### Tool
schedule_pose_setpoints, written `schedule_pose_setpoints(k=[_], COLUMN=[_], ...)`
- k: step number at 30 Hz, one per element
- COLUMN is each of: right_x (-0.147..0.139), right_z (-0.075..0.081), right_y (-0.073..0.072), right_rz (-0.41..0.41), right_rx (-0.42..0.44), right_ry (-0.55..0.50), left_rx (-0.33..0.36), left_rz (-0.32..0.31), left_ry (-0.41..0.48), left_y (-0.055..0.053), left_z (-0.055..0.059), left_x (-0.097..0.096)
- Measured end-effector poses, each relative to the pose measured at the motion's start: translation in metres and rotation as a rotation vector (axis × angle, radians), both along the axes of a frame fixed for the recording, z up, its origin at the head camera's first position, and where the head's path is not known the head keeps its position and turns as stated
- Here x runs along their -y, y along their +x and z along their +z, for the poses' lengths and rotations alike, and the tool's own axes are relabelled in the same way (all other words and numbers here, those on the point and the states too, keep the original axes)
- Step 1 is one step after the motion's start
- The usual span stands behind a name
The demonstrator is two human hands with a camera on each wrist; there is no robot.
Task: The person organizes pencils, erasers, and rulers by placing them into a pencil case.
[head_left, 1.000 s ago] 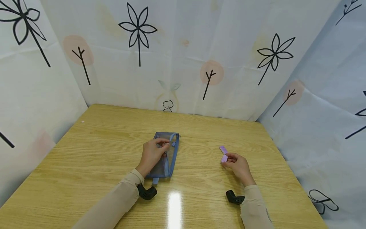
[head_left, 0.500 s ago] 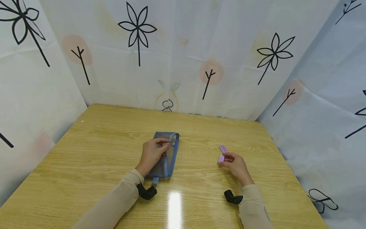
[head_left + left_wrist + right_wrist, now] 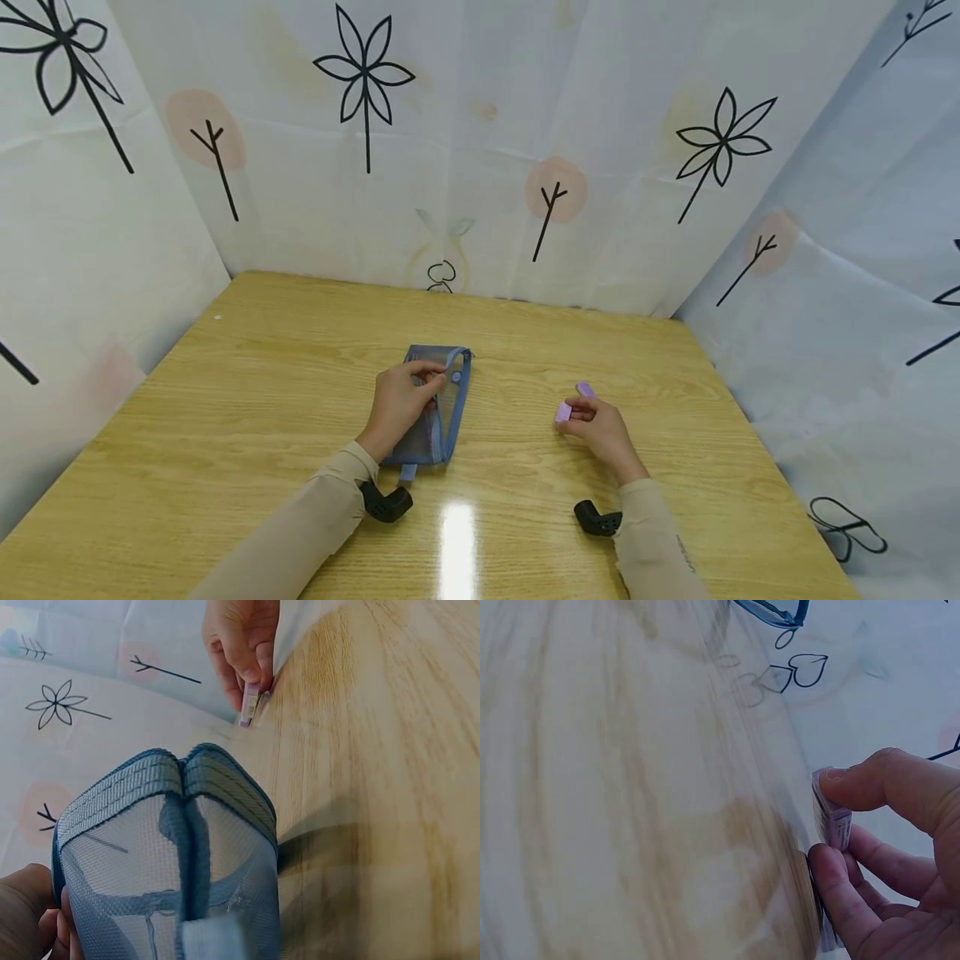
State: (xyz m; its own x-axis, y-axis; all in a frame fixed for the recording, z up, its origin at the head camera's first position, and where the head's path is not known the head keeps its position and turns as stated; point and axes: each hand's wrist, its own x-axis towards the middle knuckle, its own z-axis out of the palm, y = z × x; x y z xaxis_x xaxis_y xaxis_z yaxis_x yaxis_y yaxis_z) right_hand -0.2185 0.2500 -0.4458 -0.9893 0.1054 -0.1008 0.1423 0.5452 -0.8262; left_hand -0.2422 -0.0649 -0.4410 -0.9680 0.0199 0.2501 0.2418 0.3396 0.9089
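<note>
A blue mesh zip pouch (image 3: 459, 408) lies left of centre on the table, its zip side parted. My left hand (image 3: 399, 402) pinches the pouch's upper edge, and the left wrist view shows its fingertips at one side of the mesh. My right hand (image 3: 602, 432) holds a small purple block (image 3: 563, 412), eraser-like, between thumb and fingers. Print shows on the block's side in the right wrist view, where the thumb (image 3: 885, 784) presses on it. Just behind the right hand a second purple piece (image 3: 585, 389) lies on the table, partly hidden by the fingers.
The wooden table (image 3: 300, 333) meets patterned cloth walls (image 3: 465, 125) at the back and both sides. A tiny pale scrap (image 3: 217, 317) lies near the far left edge. Black wrist devices (image 3: 386, 504) sit under both forearms.
My right hand has moved left with the purple block, away from the second purple piece, which stays put. My left hand and the pouch have not visibly moved.
</note>
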Motion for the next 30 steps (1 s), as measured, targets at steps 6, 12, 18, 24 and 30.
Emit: schedule_pose_setpoints(k=[6, 12, 18, 24, 30], right_x=[0.011, 0.016, 0.016, 0.018, 0.025], right_z=[0.001, 0.003, 0.003, 0.004, 0.010], right_y=[-0.007, -0.008, -0.009, -0.009, -0.009], right_rz=[0.027, 0.047, 0.049, 0.053, 0.069], right_rx=[-0.028, -0.029, -0.030, -0.039, -0.031], right_ry=[0.042, 0.046, 0.047, 0.035, 0.029], left_rx=[-0.010, -0.010, -0.007, -0.002, 0.013], left_rz=[-0.007, -0.007, -0.007, 0.002, 0.004], left_ry=[0.001, 0.002, 0.005, -0.001, -0.004], left_y=[0.000, -0.002, -0.003, -0.002, -0.001], left_z=[0.001, 0.000, -0.002, -0.002, -0.001], left_x=[0.000, -0.001, -0.002, -0.003, -0.003])
